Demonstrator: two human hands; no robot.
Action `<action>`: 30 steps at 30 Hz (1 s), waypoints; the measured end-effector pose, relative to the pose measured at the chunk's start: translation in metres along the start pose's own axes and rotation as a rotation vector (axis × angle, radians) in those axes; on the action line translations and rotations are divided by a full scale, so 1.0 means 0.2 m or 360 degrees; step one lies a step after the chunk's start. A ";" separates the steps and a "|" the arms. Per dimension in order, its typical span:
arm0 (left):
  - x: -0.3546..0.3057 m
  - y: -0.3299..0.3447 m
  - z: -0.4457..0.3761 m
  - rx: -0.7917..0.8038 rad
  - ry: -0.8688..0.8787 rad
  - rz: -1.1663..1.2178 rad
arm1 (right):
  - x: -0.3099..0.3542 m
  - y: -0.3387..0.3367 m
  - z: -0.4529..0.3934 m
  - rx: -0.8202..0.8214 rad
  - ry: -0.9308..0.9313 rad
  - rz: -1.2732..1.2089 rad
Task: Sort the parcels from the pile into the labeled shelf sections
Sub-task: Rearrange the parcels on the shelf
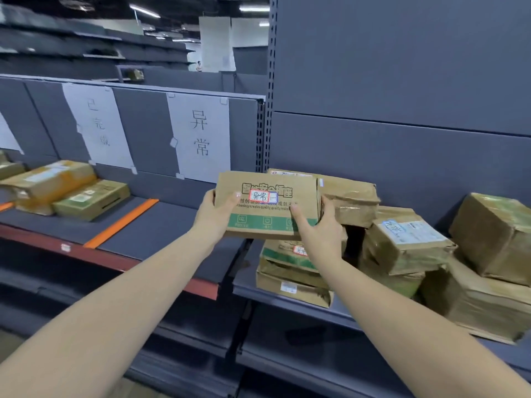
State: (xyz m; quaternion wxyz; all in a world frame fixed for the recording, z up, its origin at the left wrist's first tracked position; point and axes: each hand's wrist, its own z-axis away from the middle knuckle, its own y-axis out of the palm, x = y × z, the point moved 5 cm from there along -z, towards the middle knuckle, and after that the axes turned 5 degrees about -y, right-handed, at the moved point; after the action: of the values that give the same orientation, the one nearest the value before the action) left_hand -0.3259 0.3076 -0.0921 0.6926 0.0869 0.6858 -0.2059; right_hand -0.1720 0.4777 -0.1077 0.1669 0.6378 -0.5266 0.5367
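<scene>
Both hands hold one flat box (267,205) by its short ends, left hand (214,211) and right hand (319,225) curled round the edges, long side running between them. Its sticker (260,195) matches the sign (201,136) just beyond and left of the grip; that bare shelf section (172,225) lies nearer the left hand. The pile (402,242) sits right of the grip.

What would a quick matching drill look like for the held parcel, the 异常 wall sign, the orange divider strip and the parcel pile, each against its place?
Things:
1. held parcel
2. 异常 wall sign
3. orange divider strip
4. parcel pile

Places:
A. flat on the left shelf deck
B. on the right shelf
C. between left hand and right hand
D. taped to the back panel

Pairs: 1-C, 2-D, 3-A, 4-B
</scene>
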 end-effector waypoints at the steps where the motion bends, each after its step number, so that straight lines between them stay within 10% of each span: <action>1: 0.02 -0.04 -0.01 -0.0011 -0.0008 -0.0014 | 0.01 0.04 0.02 0.0014 0.0016 0.0000; 30: 0.33 -0.52 -0.90 -0.0158 -0.0197 0.0036 | -0.01 1.08 -0.34 0.0199 0.0149 -0.0041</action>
State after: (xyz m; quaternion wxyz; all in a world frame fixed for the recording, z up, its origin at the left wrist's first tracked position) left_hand -0.5346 0.2761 -0.1492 0.7394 0.0473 0.6500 -0.1690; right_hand -0.3893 0.4467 -0.1597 0.1580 0.6280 -0.4755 0.5954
